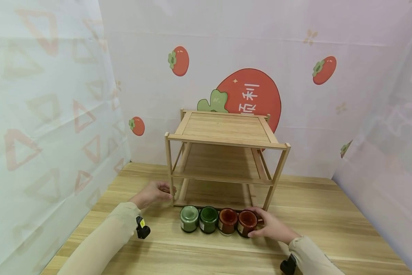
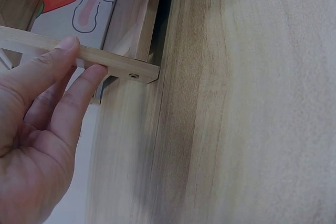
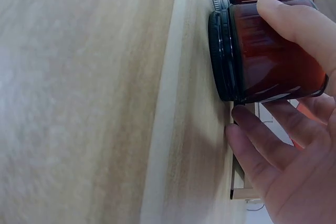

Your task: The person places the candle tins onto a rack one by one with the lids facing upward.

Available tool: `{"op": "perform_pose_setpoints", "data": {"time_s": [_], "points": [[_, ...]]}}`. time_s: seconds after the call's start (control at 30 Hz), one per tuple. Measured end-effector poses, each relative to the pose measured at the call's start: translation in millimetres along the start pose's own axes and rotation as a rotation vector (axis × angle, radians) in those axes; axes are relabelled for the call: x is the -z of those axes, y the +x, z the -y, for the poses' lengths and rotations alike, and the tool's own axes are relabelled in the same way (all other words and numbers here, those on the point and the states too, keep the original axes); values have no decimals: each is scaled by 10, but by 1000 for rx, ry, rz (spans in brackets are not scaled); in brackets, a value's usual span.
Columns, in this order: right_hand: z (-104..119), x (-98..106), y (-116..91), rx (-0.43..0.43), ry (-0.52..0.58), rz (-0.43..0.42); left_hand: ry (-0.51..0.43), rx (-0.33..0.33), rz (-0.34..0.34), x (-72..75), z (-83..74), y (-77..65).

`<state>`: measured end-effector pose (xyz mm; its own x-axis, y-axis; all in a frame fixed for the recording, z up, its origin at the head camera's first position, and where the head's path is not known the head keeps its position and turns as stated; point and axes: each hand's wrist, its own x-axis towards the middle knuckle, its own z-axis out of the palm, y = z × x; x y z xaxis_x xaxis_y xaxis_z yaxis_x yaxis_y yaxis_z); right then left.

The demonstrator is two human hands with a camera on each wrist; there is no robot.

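Note:
A three-tier wooden shelf rack stands on the table. My left hand is at its front left post, which the thumb and fingers pinch near the foot in the left wrist view. Along the rack's front edge stand glass jars in a row: pale green, dark green, and two red-brown. My right hand holds the rightmost red-brown jar, thumb on the near side, fingers at the far side. This jar stands upside down, its black lid against the table.
The wooden tabletop extends around the rack and jars. Printed sheets hang at the back and both sides, close behind the rack. A black wrist camera is strapped on the left sleeve, another on the right.

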<state>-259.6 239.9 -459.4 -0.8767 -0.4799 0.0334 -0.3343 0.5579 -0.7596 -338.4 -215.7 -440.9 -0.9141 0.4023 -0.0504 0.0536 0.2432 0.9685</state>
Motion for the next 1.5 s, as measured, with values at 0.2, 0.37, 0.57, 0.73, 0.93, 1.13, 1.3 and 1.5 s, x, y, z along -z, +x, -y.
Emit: {"op": "perform_pose_setpoints", "data": {"time_s": [0.2, 0.37, 0.57, 0.73, 0.93, 1.13, 1.3, 1.5], "points": [[-36, -16, 21, 6, -8, 12, -6, -18, 18, -3, 3, 9], [-28, -13, 33, 21, -19, 14, -2, -23, 13, -7, 8, 16], [-13, -8, 51, 25, -12, 29, 10, -30, 5, -11, 10, 18], [-21, -15, 70, 23, -37, 28, 15, -32, 4, -8, 19, 23], [-16, -20, 79, 26, -49, 29, 13, -33, 6, -6, 24, 29], [14, -10, 58, 16, -79, 12, 15, -29, 7, -17, 2, 24], [55, 27, -2, 13, -75, -8, 17, -32, 7, -17, -3, 26], [168, 109, -62, 10, -66, -74, 10, -30, 7, -8, 14, 25]]}}
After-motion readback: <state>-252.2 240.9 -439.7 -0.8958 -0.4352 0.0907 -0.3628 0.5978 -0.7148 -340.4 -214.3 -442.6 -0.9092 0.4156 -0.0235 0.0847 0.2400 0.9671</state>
